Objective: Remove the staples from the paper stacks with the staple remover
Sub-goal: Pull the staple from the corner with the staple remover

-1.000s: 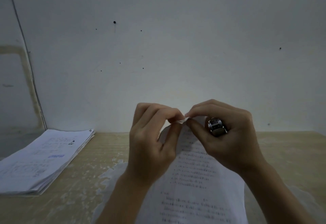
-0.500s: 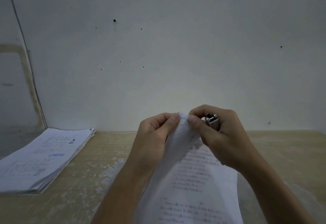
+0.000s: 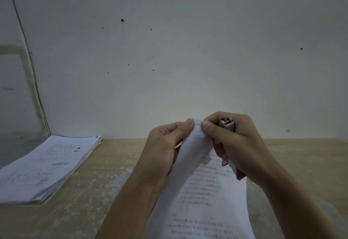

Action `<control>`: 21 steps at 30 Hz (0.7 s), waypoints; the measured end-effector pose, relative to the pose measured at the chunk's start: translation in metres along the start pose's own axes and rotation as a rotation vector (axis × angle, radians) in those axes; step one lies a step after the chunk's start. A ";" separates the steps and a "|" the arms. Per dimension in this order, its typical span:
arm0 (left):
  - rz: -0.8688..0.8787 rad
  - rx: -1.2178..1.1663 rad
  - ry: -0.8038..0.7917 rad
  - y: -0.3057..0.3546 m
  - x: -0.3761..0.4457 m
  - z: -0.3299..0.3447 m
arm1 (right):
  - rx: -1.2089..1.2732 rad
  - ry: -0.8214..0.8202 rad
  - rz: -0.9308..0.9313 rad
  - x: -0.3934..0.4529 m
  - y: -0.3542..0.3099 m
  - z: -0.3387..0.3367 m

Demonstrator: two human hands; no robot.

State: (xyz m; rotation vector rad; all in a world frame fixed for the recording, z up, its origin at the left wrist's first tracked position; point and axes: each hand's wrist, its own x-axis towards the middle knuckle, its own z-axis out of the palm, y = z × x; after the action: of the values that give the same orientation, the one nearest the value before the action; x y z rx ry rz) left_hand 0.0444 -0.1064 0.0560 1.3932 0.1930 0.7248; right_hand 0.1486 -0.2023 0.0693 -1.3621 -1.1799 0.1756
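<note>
Now, paper stack (image 3: 47, 165) lies far left on bench (image 3: 116, 163) | your left hand (image 3: 165, 148) pinches raised sheet's (image 3: 203, 191) top corner | your right hand (image 3: 233, 144) pinches it too, fingers curled round staple remover (image 3: 228, 124).

Dim, flat, greyish light with no clear source; the wall (image 3: 188, 50) darkens toward the upper corners. Soft, faint shadows lie under the arms. No glare. Print on the paper (image 3: 203, 191) is blurred and unreadable. Wide-angle bending curves the left wall edge (image 3: 32, 69)
</note>
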 end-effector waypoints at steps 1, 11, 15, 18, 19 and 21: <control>-0.049 -0.005 -0.005 0.000 -0.001 0.001 | 0.015 0.002 0.047 0.000 0.001 -0.001; -0.392 -0.134 0.071 -0.011 0.005 0.001 | 0.142 -0.009 0.367 0.005 0.008 -0.002; -0.414 -0.116 0.076 -0.012 0.005 0.000 | 0.169 -0.001 0.384 0.004 0.007 -0.002; -0.227 0.061 0.116 -0.013 0.007 -0.001 | 0.113 0.006 0.336 0.003 0.007 -0.001; -0.139 0.130 0.127 -0.012 0.007 -0.001 | 0.072 0.012 0.316 0.003 0.007 -0.001; -0.008 0.262 0.146 -0.009 0.007 0.000 | 0.003 0.032 0.262 0.002 0.008 0.001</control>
State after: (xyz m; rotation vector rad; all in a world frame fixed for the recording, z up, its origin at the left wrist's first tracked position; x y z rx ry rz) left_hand 0.0522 -0.1025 0.0496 1.5865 0.4201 0.8173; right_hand 0.1533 -0.1979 0.0642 -1.5083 -0.9717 0.3408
